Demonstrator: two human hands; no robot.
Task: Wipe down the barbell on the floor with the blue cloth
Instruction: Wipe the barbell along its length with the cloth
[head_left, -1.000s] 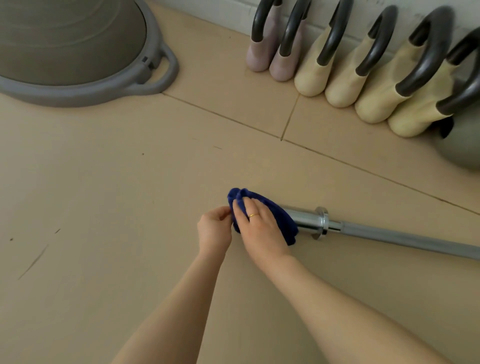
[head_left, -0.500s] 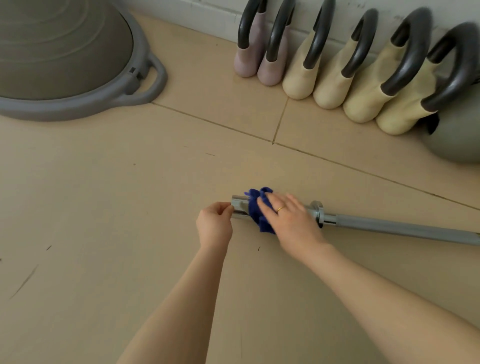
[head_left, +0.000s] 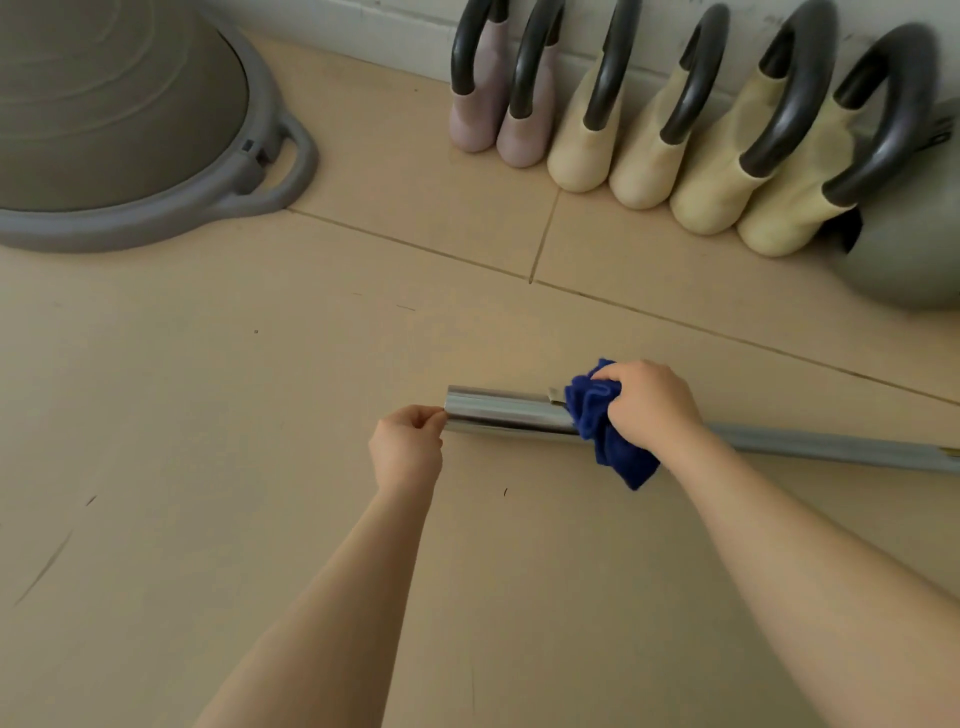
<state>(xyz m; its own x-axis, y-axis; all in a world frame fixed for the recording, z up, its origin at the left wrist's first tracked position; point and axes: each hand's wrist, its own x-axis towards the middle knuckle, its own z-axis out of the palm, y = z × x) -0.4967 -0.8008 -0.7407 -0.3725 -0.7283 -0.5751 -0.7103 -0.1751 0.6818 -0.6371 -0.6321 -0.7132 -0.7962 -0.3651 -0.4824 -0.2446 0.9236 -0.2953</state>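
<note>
A steel barbell (head_left: 506, 413) lies on the tan floor, its shiny sleeve end pointing left and its thinner shaft running off to the right edge. My right hand (head_left: 649, 402) grips a bunched blue cloth (head_left: 602, 421) wrapped over the bar at the inner end of the sleeve, hiding the collar. One cloth corner hangs down onto the floor. My left hand (head_left: 408, 447) has its fingers curled, and its fingertips touch the tip of the sleeve.
A row of several kettlebells (head_left: 587, 140) with dark handles stands along the wall at the back. A grey balance dome (head_left: 124, 119) with a handle sits at the back left. A grey ball (head_left: 904, 260) rests at the far right.
My right hand has slid the blue cloth rightward along the sleeve, from its tip to the collar, baring the shiny sleeve. My left hand stayed at the bar's end.
</note>
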